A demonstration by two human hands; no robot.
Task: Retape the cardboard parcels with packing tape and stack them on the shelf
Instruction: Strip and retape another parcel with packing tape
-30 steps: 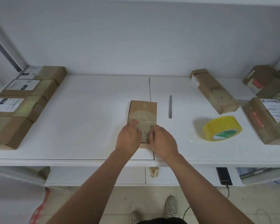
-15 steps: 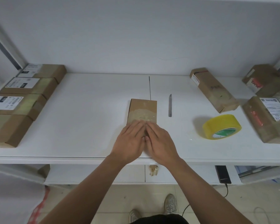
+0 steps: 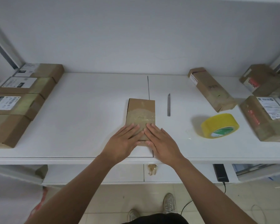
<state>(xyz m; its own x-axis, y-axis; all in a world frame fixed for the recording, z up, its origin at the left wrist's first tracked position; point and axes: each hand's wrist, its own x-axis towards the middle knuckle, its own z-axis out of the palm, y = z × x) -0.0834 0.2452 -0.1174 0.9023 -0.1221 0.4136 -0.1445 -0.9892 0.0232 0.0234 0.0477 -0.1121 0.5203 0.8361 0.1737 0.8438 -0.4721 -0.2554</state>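
A small brown cardboard parcel (image 3: 141, 110) lies flat in the middle of the white shelf (image 3: 81, 113), with a band of clear tape across it. My left hand (image 3: 124, 141) and my right hand (image 3: 160, 142) lie side by side, fingers straight, pressing flat on the parcel's near end and hiding it. A yellow roll of packing tape (image 3: 219, 127) lies to the right. A thin knife blade (image 3: 168, 104) lies just right of the parcel.
Several taped parcels (image 3: 21, 101) lie in a row along the left end. Three more parcels lie on the right, one long box (image 3: 212, 89) angled at the back and two (image 3: 265, 118) near the right edge. A lower shelf shows below.
My hands have gone from curled fingertips working the tape at the parcel's near end to flat palms pressing down on it, side by side.
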